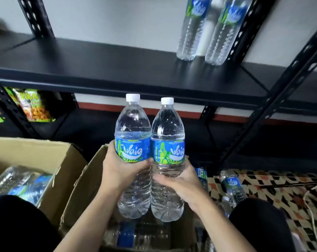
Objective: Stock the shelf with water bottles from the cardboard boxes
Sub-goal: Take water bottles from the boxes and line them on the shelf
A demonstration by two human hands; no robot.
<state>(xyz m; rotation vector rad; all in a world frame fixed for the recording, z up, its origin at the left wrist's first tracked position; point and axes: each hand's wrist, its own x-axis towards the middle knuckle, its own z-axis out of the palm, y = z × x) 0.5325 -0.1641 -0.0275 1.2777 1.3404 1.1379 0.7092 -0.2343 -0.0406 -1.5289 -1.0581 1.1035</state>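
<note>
Head camera: left hand (120, 171) has its grip curled round the left bottle (132, 128), right hand (181, 182) round the right bottle (167, 128).

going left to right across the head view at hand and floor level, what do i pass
left cardboard box → left hand → left bottle, gripped by it → right bottle → right hand, gripping that one → loose bottle lying on the patterned rug

Colourful snack bag (34, 104) low at left; patterned rug (290, 206) at right, white cord (313, 221) across it.
</note>
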